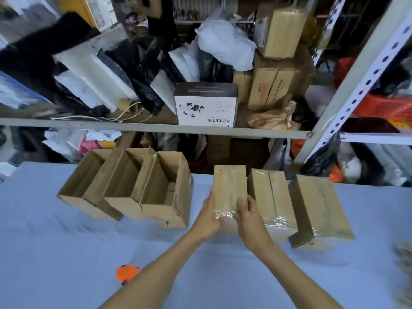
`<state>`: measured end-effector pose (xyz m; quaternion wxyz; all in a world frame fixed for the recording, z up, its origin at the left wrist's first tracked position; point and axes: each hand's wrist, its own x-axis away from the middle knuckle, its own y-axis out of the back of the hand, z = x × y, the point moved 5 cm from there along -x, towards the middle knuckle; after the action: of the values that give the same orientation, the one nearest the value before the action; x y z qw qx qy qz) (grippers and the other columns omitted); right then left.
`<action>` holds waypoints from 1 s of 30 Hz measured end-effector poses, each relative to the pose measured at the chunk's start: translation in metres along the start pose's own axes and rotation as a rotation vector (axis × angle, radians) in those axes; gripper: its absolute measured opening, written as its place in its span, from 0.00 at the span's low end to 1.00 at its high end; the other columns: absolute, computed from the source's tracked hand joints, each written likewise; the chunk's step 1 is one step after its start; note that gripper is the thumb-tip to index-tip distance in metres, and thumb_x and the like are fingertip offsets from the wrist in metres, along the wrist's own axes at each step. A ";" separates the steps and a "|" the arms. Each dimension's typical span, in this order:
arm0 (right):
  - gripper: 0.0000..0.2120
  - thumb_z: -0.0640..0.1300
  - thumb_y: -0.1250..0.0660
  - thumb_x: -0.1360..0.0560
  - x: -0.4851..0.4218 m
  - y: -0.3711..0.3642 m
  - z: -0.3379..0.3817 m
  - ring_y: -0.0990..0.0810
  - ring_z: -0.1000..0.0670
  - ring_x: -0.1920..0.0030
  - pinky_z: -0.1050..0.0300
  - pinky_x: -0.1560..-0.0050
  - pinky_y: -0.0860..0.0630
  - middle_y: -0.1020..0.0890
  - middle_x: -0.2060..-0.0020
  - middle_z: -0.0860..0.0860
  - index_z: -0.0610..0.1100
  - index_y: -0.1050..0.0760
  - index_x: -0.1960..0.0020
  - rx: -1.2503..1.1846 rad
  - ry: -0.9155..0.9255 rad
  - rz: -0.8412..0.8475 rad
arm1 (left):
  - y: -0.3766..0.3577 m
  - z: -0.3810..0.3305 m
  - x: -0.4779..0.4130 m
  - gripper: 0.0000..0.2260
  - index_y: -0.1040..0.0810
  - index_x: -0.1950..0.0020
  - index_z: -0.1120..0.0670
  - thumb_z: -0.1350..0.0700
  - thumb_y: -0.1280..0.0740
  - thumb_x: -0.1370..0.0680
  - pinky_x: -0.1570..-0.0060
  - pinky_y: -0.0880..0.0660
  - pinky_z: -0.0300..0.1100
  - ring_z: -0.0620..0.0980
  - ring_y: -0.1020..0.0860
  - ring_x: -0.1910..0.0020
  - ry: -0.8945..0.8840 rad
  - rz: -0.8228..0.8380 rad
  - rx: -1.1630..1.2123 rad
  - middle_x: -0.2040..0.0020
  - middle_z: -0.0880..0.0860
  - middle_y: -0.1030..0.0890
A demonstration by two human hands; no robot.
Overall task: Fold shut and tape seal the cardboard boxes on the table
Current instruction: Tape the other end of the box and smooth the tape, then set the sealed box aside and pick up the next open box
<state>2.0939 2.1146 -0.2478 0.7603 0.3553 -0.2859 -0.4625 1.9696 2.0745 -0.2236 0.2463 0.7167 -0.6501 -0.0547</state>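
Closest to me, at 7 o'clock on the table (66, 253), lies a small orange thing (127, 273), partly hidden by my arm. The table has a soft blue cloth on it.

My left hand (208, 216) grips the left side of the shut box (229, 188), thumb on top. My right hand (248, 214) grips its near right corner, fingers bent over the lid. This box sits in the middle of the table, its long side running from 6 to 12 o'clock. Shiny clear tape wraps its near end.

At 3 o'clock of it stand two more taped boxes (270, 197), brown and flat-topped. At 9 o'clock three open boxes (165, 186) lean together, their open tops facing me.

Beyond, at 12 o'clock, a gray metal shelf (133, 124) holds a black-and-white printed box (206, 103), crinkly plastic bags (225, 41) and stacked brown cartons (278, 30).
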 end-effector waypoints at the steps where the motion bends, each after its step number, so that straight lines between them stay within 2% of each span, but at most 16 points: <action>1: 0.25 0.42 0.43 0.19 0.000 0.001 -0.001 0.35 0.40 0.30 0.51 0.31 0.35 0.43 0.26 0.40 0.42 0.46 0.24 0.003 0.009 -0.011 | -0.002 0.004 -0.002 0.34 0.50 0.27 0.42 0.52 0.35 0.27 0.40 0.42 0.25 0.35 0.37 0.35 -0.001 -0.002 -0.025 0.34 0.38 0.38; 3: 0.25 0.44 0.40 0.20 0.000 0.001 -0.003 0.32 0.38 0.33 0.52 0.35 0.33 0.42 0.28 0.40 0.41 0.42 0.25 0.053 0.021 -0.021 | -0.004 0.007 -0.002 0.32 0.49 0.28 0.43 0.59 0.34 0.24 0.43 0.43 0.20 0.35 0.36 0.36 -0.022 -0.017 -0.049 0.36 0.35 0.38; 5: 0.24 0.44 0.37 0.21 0.002 -0.003 -0.006 0.31 0.37 0.35 0.50 0.37 0.32 0.39 0.29 0.38 0.39 0.38 0.27 0.104 0.023 -0.024 | -0.004 0.011 0.000 0.33 0.52 0.31 0.43 0.65 0.35 0.23 0.48 0.46 0.14 0.36 0.38 0.36 -0.016 -0.016 -0.082 0.37 0.38 0.40; 7: 0.24 0.42 0.33 0.23 0.002 -0.007 -0.008 0.30 0.34 0.36 0.47 0.39 0.28 0.35 0.31 0.34 0.36 0.34 0.30 0.159 0.047 -0.042 | -0.004 0.013 0.000 0.34 0.55 0.31 0.43 0.64 0.35 0.22 0.49 0.48 0.13 0.39 0.41 0.35 -0.015 -0.004 -0.102 0.35 0.42 0.42; 9: 0.25 0.40 0.28 0.28 0.002 -0.009 -0.009 0.28 0.32 0.36 0.44 0.45 0.22 0.29 0.36 0.33 0.32 0.30 0.35 0.232 0.078 -0.022 | -0.005 0.010 0.000 0.36 0.56 0.27 0.45 0.59 0.33 0.22 0.48 0.49 0.13 0.39 0.42 0.34 -0.012 0.029 -0.124 0.34 0.42 0.42; 12: 0.27 0.38 0.22 0.36 0.005 -0.006 -0.004 0.22 0.36 0.39 0.50 0.52 0.19 0.23 0.40 0.35 0.28 0.25 0.40 0.296 0.139 -0.031 | -0.004 0.004 0.002 0.39 0.56 0.21 0.51 0.51 0.32 0.22 0.39 0.45 0.26 0.46 0.42 0.27 0.023 0.096 -0.195 0.29 0.46 0.41; 14: 0.27 0.36 0.24 0.32 0.006 -0.004 -0.006 0.22 0.39 0.39 0.54 0.52 0.21 0.26 0.34 0.37 0.30 0.27 0.36 0.211 0.140 -0.055 | 0.002 0.000 0.009 0.35 0.50 0.21 0.52 0.52 0.33 0.22 0.35 0.40 0.36 0.49 0.39 0.27 -0.018 0.075 -0.274 0.28 0.50 0.38; 17: 0.27 0.30 0.34 0.25 0.006 0.000 -0.009 0.29 0.44 0.31 0.58 0.42 0.26 0.37 0.25 0.43 0.34 0.36 0.28 0.141 0.127 -0.059 | 0.036 -0.010 0.033 0.25 0.33 0.28 0.51 0.62 0.34 0.24 0.38 0.30 0.41 0.46 0.30 0.34 -0.202 -0.172 -0.311 0.33 0.48 0.31; 20: 0.30 0.25 0.38 0.26 0.007 0.002 -0.010 0.32 0.47 0.28 0.67 0.40 0.32 0.41 0.24 0.45 0.35 0.39 0.26 0.124 0.118 -0.060 | 0.087 0.001 0.049 0.24 0.26 0.37 0.54 0.67 0.32 0.31 0.54 0.26 0.43 0.50 0.26 0.48 -0.286 -0.449 -0.586 0.42 0.49 0.27; 22: 0.30 0.25 0.39 0.26 0.006 0.000 -0.009 0.34 0.47 0.27 0.71 0.43 0.36 0.42 0.24 0.45 0.35 0.39 0.26 0.146 0.119 -0.060 | 0.114 0.020 0.045 0.22 0.25 0.38 0.55 0.62 0.28 0.31 0.49 0.28 0.45 0.54 0.26 0.47 -0.193 -0.430 -0.843 0.44 0.52 0.25; 23: 0.30 0.24 0.39 0.26 0.006 -0.002 -0.009 0.35 0.47 0.27 0.72 0.43 0.36 0.42 0.23 0.45 0.35 0.39 0.26 0.150 0.114 -0.057 | 0.120 0.031 0.039 0.21 0.25 0.37 0.55 0.59 0.28 0.29 0.45 0.31 0.45 0.55 0.26 0.45 -0.121 -0.337 -0.926 0.44 0.52 0.24; 25: 0.30 0.24 0.40 0.26 0.005 -0.002 -0.008 0.36 0.47 0.26 0.72 0.43 0.36 0.42 0.23 0.45 0.36 0.39 0.26 0.149 0.105 -0.055 | 0.119 0.046 0.032 0.14 0.25 0.41 0.54 0.56 0.31 0.26 0.47 0.33 0.45 0.55 0.24 0.47 -0.037 -0.180 -1.006 0.48 0.52 0.21; 27: 0.30 0.24 0.40 0.27 0.007 -0.002 -0.007 0.33 0.47 0.28 0.75 0.47 0.39 0.43 0.23 0.46 0.36 0.38 0.26 0.139 0.089 -0.046 | 0.115 0.047 0.031 0.06 0.24 0.52 0.54 0.58 0.30 0.27 0.56 0.37 0.45 0.56 0.23 0.54 -0.043 -0.207 -1.024 0.56 0.52 0.21; 30: 0.26 0.26 0.40 0.24 0.008 0.000 -0.006 0.30 0.46 0.30 0.74 0.47 0.40 0.43 0.23 0.46 0.35 0.38 0.27 0.105 0.074 -0.018 | 0.114 0.044 0.034 0.12 0.30 0.64 0.53 0.64 0.28 0.34 0.59 0.39 0.44 0.58 0.25 0.63 -0.019 -0.302 -0.916 0.65 0.54 0.22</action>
<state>2.1020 2.1086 -0.2506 0.7465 0.4141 -0.2780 -0.4404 1.8543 2.0262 -0.2052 0.5201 0.6202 -0.4500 -0.3772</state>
